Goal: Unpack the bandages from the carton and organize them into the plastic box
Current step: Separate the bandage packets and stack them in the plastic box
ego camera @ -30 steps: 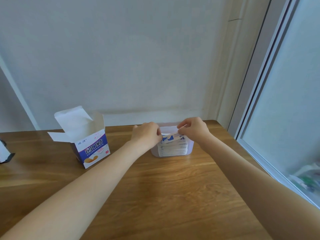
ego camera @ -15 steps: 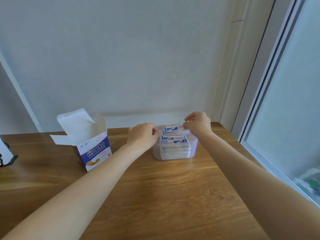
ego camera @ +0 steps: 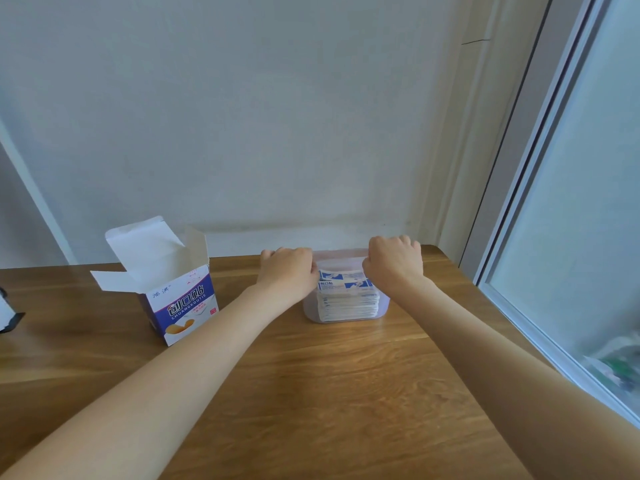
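Bandages: flat paper-wrapped strips, white with blue print, stacked in the translucent plastic box near the far edge of the wooden surface. The stack fills the box nearly to the rim; the top two wrappers lie face up, slightly askew.

Handling, as judged: each strip is very light, thin and floppy, with a fairly slick wrapper. A stack will fan or slide apart if squeezed from one side. Best taken by both short ends at once, or pressed flat from above to square it. Not fragile, though the wrappers crease. The box looks light and could skid on the wood if pushed sideways.

Left hand: at the left end of the box, fingers curled down over the rim. Whether they pinch a wrapper or only the box edge cannot be told.
Right hand: at the right end, knuckles up, fingers likewise curled; contact hidden.

Carton: upright with flaps open, left of the box, well apart. Contents not visible.
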`<state>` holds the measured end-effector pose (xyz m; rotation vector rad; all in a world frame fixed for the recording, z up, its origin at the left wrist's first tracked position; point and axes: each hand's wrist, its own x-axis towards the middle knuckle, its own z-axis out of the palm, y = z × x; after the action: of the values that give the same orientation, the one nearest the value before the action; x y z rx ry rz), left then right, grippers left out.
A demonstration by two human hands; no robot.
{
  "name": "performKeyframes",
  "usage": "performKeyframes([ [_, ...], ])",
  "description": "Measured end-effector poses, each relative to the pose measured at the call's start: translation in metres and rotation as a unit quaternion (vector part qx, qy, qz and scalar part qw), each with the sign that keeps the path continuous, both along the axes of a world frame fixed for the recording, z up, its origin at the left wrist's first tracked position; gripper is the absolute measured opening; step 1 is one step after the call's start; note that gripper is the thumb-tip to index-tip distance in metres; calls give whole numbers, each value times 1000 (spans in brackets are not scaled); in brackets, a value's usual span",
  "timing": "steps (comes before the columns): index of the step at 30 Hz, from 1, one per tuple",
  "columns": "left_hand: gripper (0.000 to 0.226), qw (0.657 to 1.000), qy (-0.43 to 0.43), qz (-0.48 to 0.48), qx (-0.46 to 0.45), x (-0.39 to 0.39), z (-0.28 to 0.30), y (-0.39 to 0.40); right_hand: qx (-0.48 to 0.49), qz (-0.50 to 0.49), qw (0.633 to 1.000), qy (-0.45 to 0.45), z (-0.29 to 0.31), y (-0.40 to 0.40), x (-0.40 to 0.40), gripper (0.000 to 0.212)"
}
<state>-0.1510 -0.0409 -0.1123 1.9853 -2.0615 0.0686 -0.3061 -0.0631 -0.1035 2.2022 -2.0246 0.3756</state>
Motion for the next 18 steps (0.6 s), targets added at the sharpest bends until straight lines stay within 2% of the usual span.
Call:
performKeyframes([
  [2, 23, 999, -35, -4, -5, -2, 0, 0, 28, 12, 999, 17, 1, 0, 1, 26],
  [5, 22, 998, -66, -12, -10, -5, 1, 0, 49, 24, 998, 27, 1, 0, 1, 13],
  [10, 22, 999, -38, -19, -11, -2, -1, -3, 59, 20, 998, -13, 1, -4, -5, 6],
  [14, 25, 999, -24, -31, -10, -4, -1, -3, 139, 30, 984, -105, 4, -10, -6, 23],
  [18, 25, 999, -30, -32, -12, -4, -1, -2, 154, 31, 981, -112, 7, -9, -6, 18],
])
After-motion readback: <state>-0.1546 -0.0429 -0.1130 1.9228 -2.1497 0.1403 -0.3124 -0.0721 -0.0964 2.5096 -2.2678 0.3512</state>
